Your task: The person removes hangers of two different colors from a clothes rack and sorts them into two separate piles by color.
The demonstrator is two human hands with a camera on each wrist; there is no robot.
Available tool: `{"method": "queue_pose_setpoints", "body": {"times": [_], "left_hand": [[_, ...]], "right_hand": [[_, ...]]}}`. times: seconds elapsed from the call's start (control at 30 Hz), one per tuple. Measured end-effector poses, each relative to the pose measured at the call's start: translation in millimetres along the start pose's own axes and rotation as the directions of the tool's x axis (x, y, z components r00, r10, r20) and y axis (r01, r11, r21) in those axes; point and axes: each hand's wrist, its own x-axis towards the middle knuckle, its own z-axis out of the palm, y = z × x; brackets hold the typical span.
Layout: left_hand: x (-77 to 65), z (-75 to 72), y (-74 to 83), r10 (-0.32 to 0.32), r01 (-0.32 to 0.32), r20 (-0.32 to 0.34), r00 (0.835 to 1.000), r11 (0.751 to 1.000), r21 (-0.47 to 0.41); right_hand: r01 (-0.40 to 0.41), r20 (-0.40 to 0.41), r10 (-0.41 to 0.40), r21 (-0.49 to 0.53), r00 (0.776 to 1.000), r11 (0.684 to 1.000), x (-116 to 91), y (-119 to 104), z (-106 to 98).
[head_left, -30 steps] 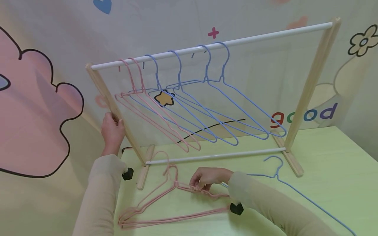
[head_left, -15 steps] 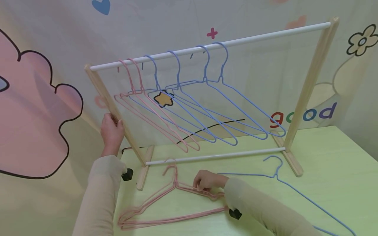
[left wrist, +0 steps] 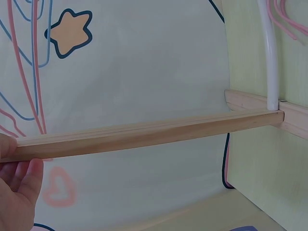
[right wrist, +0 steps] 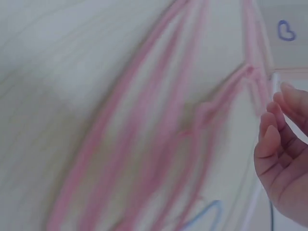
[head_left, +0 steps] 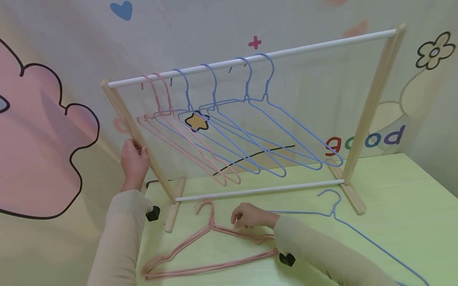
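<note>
My left hand (head_left: pixel 135 161) grips the wooden side post (left wrist: pixel 144 136) of a hanger rack, fingers wrapped round it. On the table, a small stack of pink wire hangers (head_left: pixel 179 248) lies with hooks together towards the rack. Just above the right arm of that stack is my right hand (head_left: pixel 250 215), its fingers loosely bent. In the right wrist view, nothing is between the thumb and fingers of the right hand (right wrist: pixel 284 149), and the pink hangers (right wrist: pixel 115 96) lie beside it, blurred. The right sleeve hides the stack's right end.
Two pink hangers (head_left: pixel 156 95) and several blue hangers (head_left: pixel 266 85) hang on the rack's white top rail (head_left: pixel 315 48). Another blue hanger (head_left: pixel 368 234) lies on the green table (head_left: pixel 404 198) to the right. A white lower bar (head_left: pixel 257 191) joins the rack's feet.
The top pink hanger has come down onto the stack, its hook now beside the others. My right hand has let go of it and lifted slightly. The left hand keeps its grip.
</note>
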Motion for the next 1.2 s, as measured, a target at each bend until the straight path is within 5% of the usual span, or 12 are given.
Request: {"method": "queue_pose_setpoints", "body": {"times": [0.1,1.2], "left_hand": [[-0.2,0.3,0.1,0.0,0.0,0.003,1.0,1.0,-0.002],[-0.8,-1.5,1.4,0.025,-0.025,-0.02,0.999,1.0,0.003]], "right_hand": [[-0.004,0.027,0.002,0.043,1.0,0.999,-4.1,-9.6,-5.6],[0.115,0.147,-0.088,-0.187,0.985,0.975,-68.6,-111.1,-81.4]]}}
